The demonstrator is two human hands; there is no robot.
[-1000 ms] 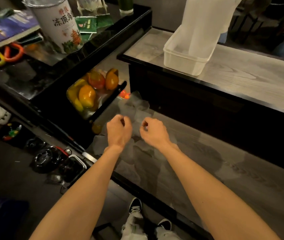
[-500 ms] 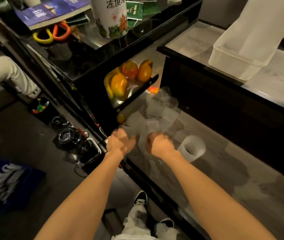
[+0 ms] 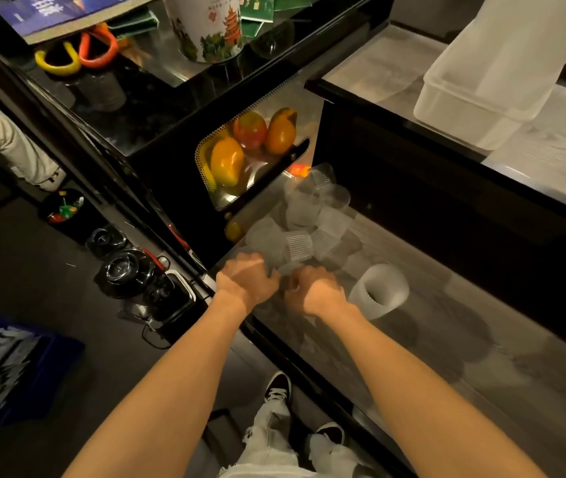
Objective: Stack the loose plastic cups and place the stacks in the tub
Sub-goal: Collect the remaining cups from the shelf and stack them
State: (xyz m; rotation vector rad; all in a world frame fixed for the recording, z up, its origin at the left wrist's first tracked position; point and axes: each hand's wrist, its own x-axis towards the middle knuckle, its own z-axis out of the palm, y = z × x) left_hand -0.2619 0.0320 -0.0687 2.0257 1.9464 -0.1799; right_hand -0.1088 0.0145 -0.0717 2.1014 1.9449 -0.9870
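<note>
Cups [image 3: 300,232], how far along are they?

Early, I'd judge. Most lie loose in a clear heap on the table [image 3: 481,339], just beyond the hands and near the left end. One frosted-looking stack [image 3: 378,291] stands upright just right of the right hand [image 3: 316,293]. I take it for several cups already nested.

And the tub [image 3: 475,108]?

It sits far right on the raised level, well apart from the heap. Through its cloudy wall I can make out no cups inside, so nothing seems delivered yet. The stacking and every trip to the tub look left to do.

What of the grip?

Both hands are close together at the near edge of the heap, and the left hand [image 3: 247,281] has its fingers curled, as the right does. Something clear shows between them, perhaps a cup. With the blur and see-through plastic, I cannot tell whether either grip has closed on one.

Any writing?

The tin [image 3: 205,32], far left, shows a painted pagoda and small red print, too fine to read. The blue book [image 3: 47,8] has pale lettering, also illegible. I see no marks on the cups or tub.
</note>
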